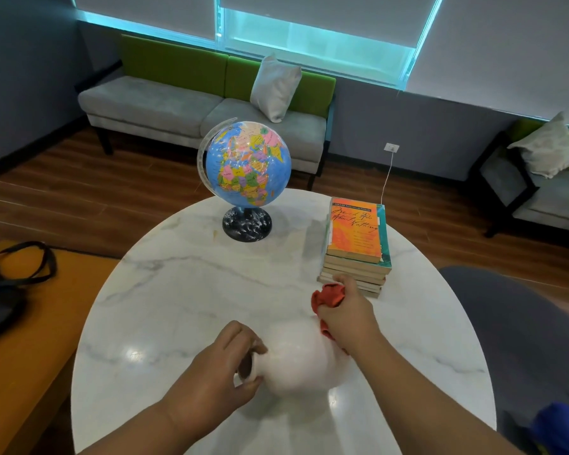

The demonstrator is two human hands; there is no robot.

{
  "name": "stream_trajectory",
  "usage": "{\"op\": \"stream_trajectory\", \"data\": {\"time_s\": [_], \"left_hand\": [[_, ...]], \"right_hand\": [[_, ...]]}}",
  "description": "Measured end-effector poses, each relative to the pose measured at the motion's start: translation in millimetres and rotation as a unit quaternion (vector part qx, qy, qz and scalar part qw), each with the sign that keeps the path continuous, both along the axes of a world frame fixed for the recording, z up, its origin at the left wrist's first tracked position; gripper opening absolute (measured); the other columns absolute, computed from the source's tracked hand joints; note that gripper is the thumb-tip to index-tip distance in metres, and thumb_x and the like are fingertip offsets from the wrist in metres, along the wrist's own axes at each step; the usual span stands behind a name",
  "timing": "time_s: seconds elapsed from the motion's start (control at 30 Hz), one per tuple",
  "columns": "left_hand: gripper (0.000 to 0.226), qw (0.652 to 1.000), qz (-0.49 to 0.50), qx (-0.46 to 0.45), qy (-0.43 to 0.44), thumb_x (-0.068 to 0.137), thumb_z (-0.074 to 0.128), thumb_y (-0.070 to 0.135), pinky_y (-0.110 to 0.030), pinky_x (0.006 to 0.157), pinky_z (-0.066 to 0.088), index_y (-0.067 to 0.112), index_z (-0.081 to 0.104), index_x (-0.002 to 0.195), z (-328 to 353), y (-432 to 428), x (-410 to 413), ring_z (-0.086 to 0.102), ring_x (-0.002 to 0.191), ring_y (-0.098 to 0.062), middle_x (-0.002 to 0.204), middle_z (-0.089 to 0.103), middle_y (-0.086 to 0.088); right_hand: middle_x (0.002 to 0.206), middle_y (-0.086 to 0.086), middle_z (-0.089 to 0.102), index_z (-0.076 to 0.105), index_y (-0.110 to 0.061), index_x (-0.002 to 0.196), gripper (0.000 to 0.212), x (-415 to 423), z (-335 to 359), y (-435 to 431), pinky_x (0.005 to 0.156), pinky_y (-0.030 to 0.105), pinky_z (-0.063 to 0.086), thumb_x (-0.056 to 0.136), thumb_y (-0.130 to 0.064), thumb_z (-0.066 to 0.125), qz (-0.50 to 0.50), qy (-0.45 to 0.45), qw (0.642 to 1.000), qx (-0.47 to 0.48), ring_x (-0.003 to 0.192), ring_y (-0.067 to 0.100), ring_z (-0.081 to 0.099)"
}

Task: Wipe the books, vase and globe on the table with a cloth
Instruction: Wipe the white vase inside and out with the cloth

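White vase: lay tilted on near counter, neck gripped by left hand. Right hand clutched red cloth against it. Globe and books stood farther back.

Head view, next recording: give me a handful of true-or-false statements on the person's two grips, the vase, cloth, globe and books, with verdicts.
1. The left grip holds the white vase at its mouth. True.
2. The right grip holds a blue cloth. False: the cloth is red.
3. The globe lies on its side. False: it stands upright on its dark base on the table.
4. The top book of the stack of books has an orange cover. True.
5. Neither grip touches the globe. True.
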State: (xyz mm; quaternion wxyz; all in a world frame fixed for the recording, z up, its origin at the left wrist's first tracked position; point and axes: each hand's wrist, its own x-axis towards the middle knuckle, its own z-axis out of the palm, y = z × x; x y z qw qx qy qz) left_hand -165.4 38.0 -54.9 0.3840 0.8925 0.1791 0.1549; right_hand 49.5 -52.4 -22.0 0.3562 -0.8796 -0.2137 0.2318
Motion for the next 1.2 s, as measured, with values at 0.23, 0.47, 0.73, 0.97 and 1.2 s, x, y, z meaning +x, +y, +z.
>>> {"op": "stream_trajectory", "data": {"time_s": [0.23, 0.47, 0.73, 0.97, 1.2], "left_hand": [[0.037, 0.995, 0.079, -0.067, 0.01, 0.07, 0.078, 0.018, -0.022, 0.067, 0.051, 0.031, 0.054, 0.095, -9.3, 2.1, 2.3, 0.058, 0.081, -0.01, 0.096, 0.05, 0.016], [0.041, 0.962, 0.175, -0.205, 0.038, 0.069, 0.081, 0.013, -0.015, 0.059, 0.048, 0.03, 0.057, 0.097, -6.2, -1.6, 3.5, 0.062, 0.069, -0.004, 0.101, 0.059, 0.01], [0.036, 0.943, 0.218, -0.236, 0.084, 0.065, 0.085, 0.025, -0.013, 0.058, 0.047, 0.029, 0.062, 0.093, 2.1, 3.4, 13.7, 0.068, 0.073, -0.004, 0.087, 0.07, 0.004], [0.028, 0.928, 0.209, -0.279, 0.135, 0.08, 0.073, 0.033, -0.024, 0.062, 0.049, 0.01, 0.059, 0.082, -2.6, -2.2, 2.9, 0.065, 0.056, -0.01, 0.068, 0.068, -0.008], [0.03, 0.881, 0.211, -0.403, 0.129, 0.096, 0.053, 0.032, -0.026, 0.052, 0.037, 0.005, 0.041, 0.091, 7.0, -8.4, 15.8, 0.043, 0.051, -0.017, 0.071, 0.056, -0.008]], "right_hand": [[0.102, -0.016, 0.065, 0.036, -0.057, 0.125, 0.073, -84.4, 12.5, -0.6, 0.083, 0.014, 0.048, 0.073, -0.016, 0.066, 0.22, -0.007, 0.971, 0.094, 0.098, 0.001, 0.059], [0.098, -0.008, 0.065, 0.049, -0.048, 0.109, 0.059, -44.1, 0.2, -14.9, 0.064, 0.008, 0.047, 0.078, -0.002, 0.066, 0.007, 0.002, 0.987, 0.163, 0.082, 0.001, 0.061], [0.111, -0.016, 0.062, 0.048, -0.058, 0.112, 0.066, -66.5, 3.2, -18.4, 0.084, 0.018, 0.051, 0.071, -0.009, 0.066, 0.104, -0.023, 0.982, 0.159, 0.099, 0.0, 0.06], [0.11, -0.02, 0.062, 0.052, -0.051, 0.107, 0.062, -54.2, -14.9, -21.4, 0.074, 0.002, 0.044, 0.076, -0.002, 0.071, 0.072, -0.02, 0.977, 0.199, 0.098, -0.01, 0.058], [0.102, -0.016, 0.064, 0.054, -0.048, 0.103, 0.049, -37.9, -17.7, -12.0, 0.083, 0.026, 0.055, 0.082, -0.006, 0.069, -0.042, -0.02, 0.977, 0.206, 0.093, 0.004, 0.062]]}}
